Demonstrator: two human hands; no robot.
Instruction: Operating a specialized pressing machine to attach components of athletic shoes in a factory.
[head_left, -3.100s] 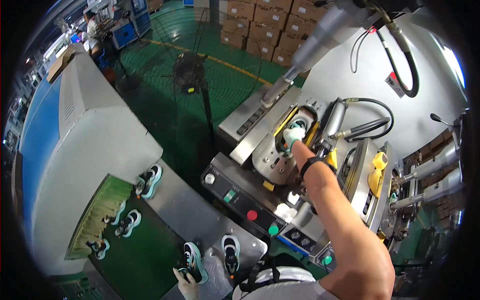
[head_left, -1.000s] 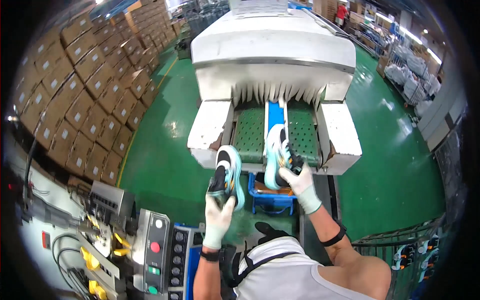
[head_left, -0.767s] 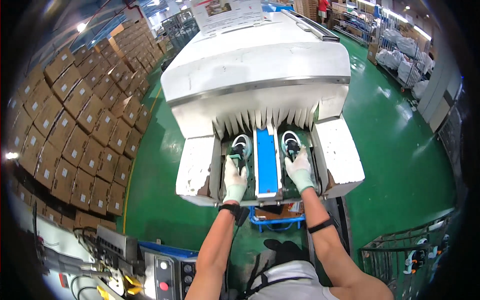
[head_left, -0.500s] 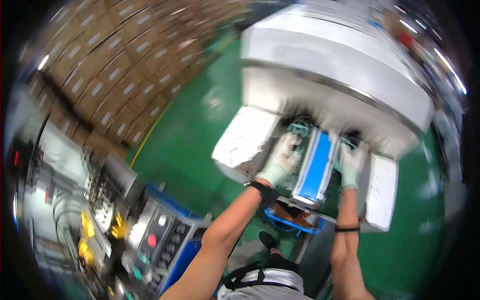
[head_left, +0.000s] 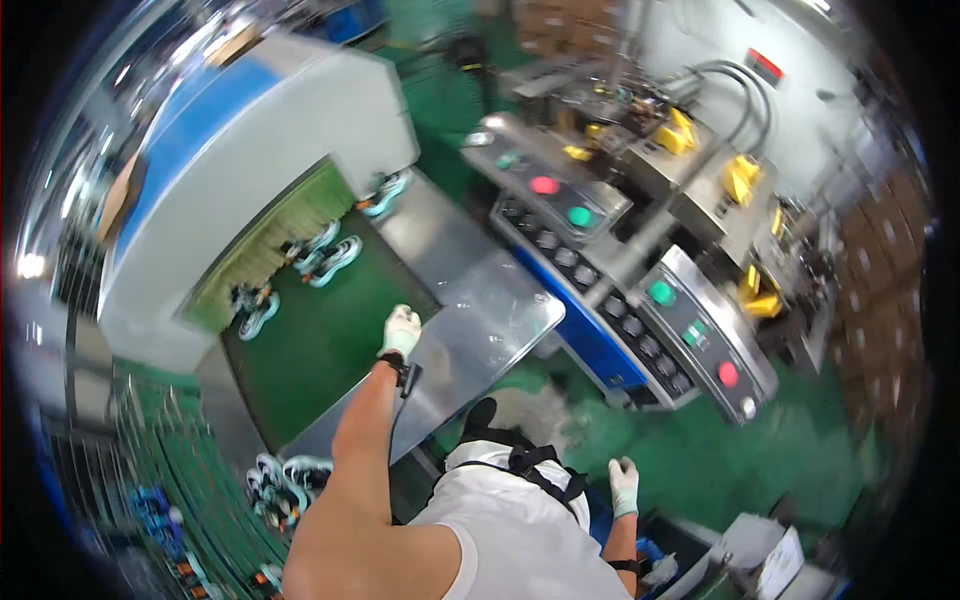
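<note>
My left hand (head_left: 401, 328), in a white glove, is over the edge between a green conveyor belt (head_left: 310, 370) and a metal ledge. Its fingers are loosely bent, with nothing visible in them. Several sneakers with pale blue soles lie on the belt by a fringed curtain (head_left: 290, 250); the closest to my hand is one sneaker (head_left: 333, 262) at the belt's middle. Low by my right side hangs my right hand (head_left: 624, 485), also gloved, its fingers slightly apart and holding nothing I can see.
A big white and blue machine housing (head_left: 240, 150) stands over the belt. To the right is a control console (head_left: 590, 270) with red and green buttons. More sneakers (head_left: 280, 485) sit by a wire rack (head_left: 150, 430) at lower left. Stacked cartons (head_left: 880, 290) line the far right.
The view has swung from another fringed machine with a blue strip to this belt with sneakers. My hands, earlier both at that machine's dark-and-teal items, are now away from it and far apart.
</note>
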